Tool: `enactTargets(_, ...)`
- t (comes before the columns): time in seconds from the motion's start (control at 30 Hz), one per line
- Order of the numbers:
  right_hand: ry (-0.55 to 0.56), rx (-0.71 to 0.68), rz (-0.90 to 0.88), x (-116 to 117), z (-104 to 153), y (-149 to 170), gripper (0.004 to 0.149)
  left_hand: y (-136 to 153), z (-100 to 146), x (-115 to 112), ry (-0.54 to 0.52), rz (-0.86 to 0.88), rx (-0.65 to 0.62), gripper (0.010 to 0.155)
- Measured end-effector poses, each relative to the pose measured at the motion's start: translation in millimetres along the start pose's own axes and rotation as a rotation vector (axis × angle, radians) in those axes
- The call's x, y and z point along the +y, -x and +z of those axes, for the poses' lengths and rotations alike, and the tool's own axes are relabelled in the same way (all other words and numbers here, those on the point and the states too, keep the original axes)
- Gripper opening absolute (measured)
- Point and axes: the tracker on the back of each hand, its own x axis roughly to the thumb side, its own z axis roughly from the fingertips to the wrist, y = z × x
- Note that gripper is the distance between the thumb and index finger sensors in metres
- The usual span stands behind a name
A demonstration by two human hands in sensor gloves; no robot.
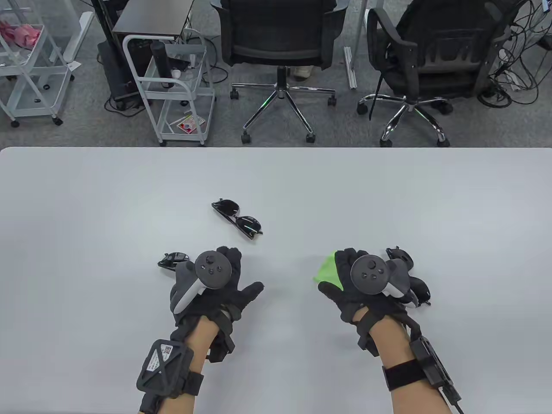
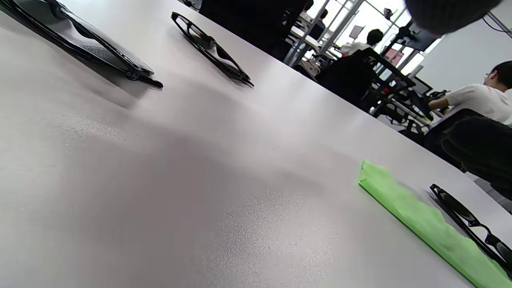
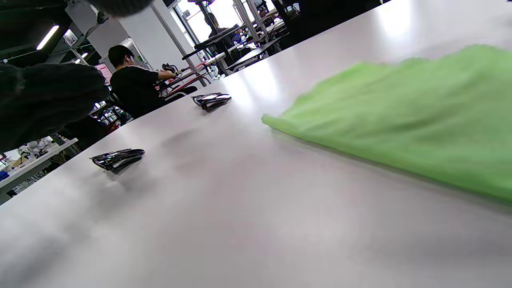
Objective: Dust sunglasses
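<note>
Left hand [image 1: 215, 284] lying released, fingers spread, on table [image 1: 86, 215]. Right hand [image 1: 362, 284] resting over green cloth [image 1: 328, 268], grasp unclear. Sunglasses [image 1: 237, 218] lying folded at 1 o'clock from left hand, untouched.

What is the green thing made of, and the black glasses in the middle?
The green cloth looks like soft fabric, maybe microfibre: it lies limp, matte, with a wavy edge. The middle sunglasses look like glossy black plastic with dark shiny lenses that catch glints; the frame could have metal parts, hard to tell.
</note>
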Motion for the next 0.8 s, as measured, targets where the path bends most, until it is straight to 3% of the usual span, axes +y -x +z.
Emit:
enactTargets(0.63, 0.003, 0.008, -0.001, -3.5, 0.3, 3.0, 0.090, -3.0, -0.5, -0.8, -0.003, -0.002, -0.021, 0.099)
enactTargets(0.8, -0.001, 0.004, 0.012, -4.8, -0.9, 2.9, 0.090, -3.8, -8.1, 19.7, -0.080, -0.062, 0.050, 0.088)
